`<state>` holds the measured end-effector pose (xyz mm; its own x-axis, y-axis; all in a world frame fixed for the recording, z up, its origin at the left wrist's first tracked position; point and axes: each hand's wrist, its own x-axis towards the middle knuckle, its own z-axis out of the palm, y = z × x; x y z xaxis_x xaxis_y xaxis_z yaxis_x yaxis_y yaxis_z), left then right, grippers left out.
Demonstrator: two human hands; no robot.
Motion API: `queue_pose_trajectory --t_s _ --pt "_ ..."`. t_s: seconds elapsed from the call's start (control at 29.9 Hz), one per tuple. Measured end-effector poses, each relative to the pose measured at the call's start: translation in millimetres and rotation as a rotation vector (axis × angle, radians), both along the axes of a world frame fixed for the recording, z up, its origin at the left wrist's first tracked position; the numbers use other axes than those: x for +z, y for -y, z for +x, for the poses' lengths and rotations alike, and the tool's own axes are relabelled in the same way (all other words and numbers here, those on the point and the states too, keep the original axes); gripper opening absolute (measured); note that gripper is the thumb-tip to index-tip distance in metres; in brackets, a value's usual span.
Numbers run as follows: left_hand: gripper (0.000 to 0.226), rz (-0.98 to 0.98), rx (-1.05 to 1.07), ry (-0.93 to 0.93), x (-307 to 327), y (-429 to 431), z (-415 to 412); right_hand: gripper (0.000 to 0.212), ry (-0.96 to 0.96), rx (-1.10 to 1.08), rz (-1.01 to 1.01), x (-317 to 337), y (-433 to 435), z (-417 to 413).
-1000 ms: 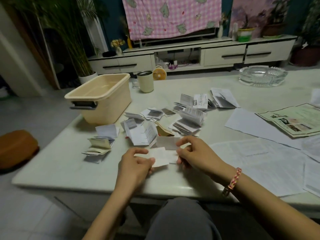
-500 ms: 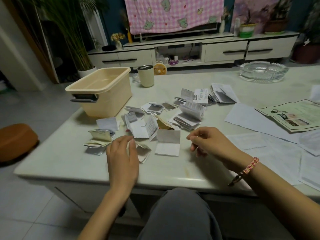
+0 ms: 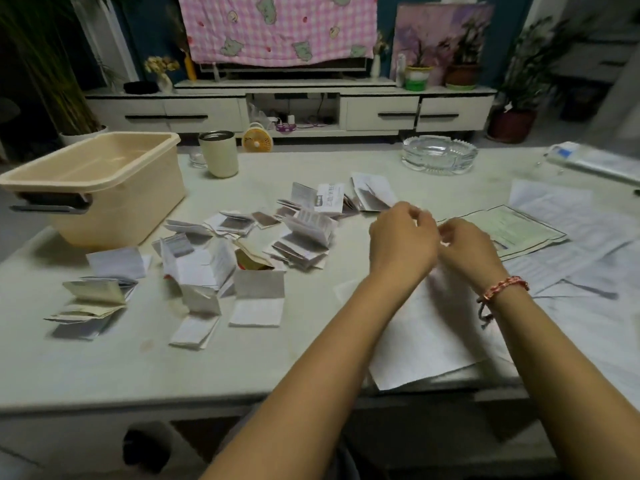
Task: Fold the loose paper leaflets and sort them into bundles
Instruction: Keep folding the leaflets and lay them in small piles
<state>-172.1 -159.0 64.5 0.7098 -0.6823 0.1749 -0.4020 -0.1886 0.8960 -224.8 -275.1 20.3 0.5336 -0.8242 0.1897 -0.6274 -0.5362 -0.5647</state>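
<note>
Perhaps midway: folded leaflets point(image 3: 298, 237) lie in loose, unbundled piles on the tabletop point(image 3: 104, 368), flat sheets point(image 3: 426, 334) wait at right, and the left hand point(image 3: 401, 242) and right hand point(image 3: 467, 249) meet above one, fingers curled, though whether they pinch paper I cannot tell.

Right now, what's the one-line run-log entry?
left hand, right hand: fingers curled, close together over large unfolded white paper sheet | grip: too blurred | small folded paper leaflets: piled beside beige plastic bin

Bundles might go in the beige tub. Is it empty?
Seemingly empty: the beige tub has no lid, and the inner walls and floor in view are bare; the near inside is hidden.
</note>
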Motion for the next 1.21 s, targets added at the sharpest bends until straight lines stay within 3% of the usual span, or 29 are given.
queue_pose_trajectory --t_s 0.1,0.23,0.37,0.44,0.5,0.74,0.77,0.84,0.9,1.0,1.21 --pt "0.027 0.021 -0.014 -0.119 -15 15 -11 0.049 -0.100 -0.053 -0.077 -12 21 -14" --pt "0.029 0.057 -0.009 -0.133 -28 15 -14 0.056 -0.225 -0.088 -0.084 -29 41 -29" --pt "0.025 0.005 -0.025 -0.188 -25 12 -11 0.033 -0.405 -0.114 -0.293 -33 45 -34" --pt "0.024 -0.017 -0.038 -0.257 -25 9 -9 0.023 -0.397 -0.141 -0.370 -32 44 -33" --pt "0.021 -0.055 -0.058 -0.354 -28 10 -6 0.021 -0.290 -0.188 -0.372 -26 42 -32" --pt "0.020 -0.136 -0.125 -0.612 -22 4 5 0.027 0.470 -0.264 -0.211 41 4 -34" --pt "0.023 -0.145 -0.146 -0.654 -22 4 6 0.025 0.572 -0.244 -0.118 48 -5 -36" --pt "0.057 -0.173 -0.205 -0.756 -21 3 9 0.026 0.757 -0.185 0.156 63 -25 -42" --pt "0.074 -0.217 -0.281 -0.861 -20 2 12 0.027 0.804 -0.129 0.412 71 -41 -48" --pt "0.062 -0.273 -0.356 -0.936 -17 2 13 0.025 0.766 -0.072 0.618 68 -53 -52" --pt "0.024 -0.386 -0.210 -1.004 -20 5 19 0.018 0.601 -0.065 0.580 52 -54 -51"
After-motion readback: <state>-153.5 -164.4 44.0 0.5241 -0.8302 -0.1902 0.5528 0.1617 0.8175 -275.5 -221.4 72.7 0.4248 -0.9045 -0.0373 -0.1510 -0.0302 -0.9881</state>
